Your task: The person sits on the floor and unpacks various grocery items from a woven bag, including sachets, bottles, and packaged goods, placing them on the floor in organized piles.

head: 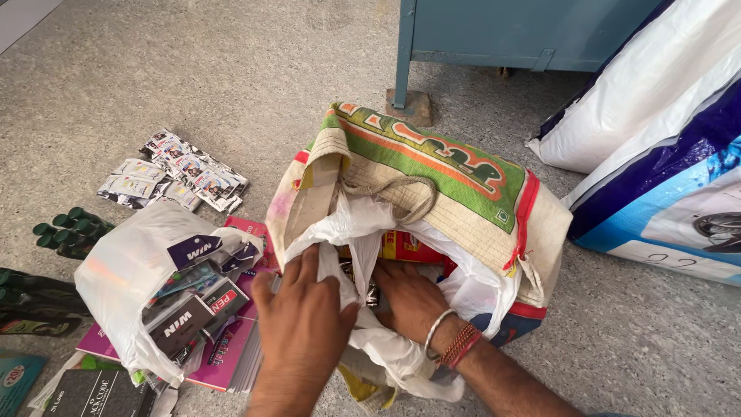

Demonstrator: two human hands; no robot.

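Note:
A jute bag (463, 174) with a green, orange and red print stands open on the floor. Inside it sits a white plastic bag (363, 220) with packets showing in yellow and red (405, 245). My left hand (305, 316) grips the near edge of the white plastic bag and holds it open. My right hand (409, 297), with a metal bangle and red threads at the wrist, reaches down into the plastic bag; its fingertips are hidden among the contents.
Left of the jute bag lies another white plastic bag (131, 270) full of small dark boxes, on pink books (224, 355). Sachet strips (177, 174) and green-capped bottles (65, 232) lie on the floor. A blue cabinet leg (403, 54) and large sacks (664, 154) stand behind.

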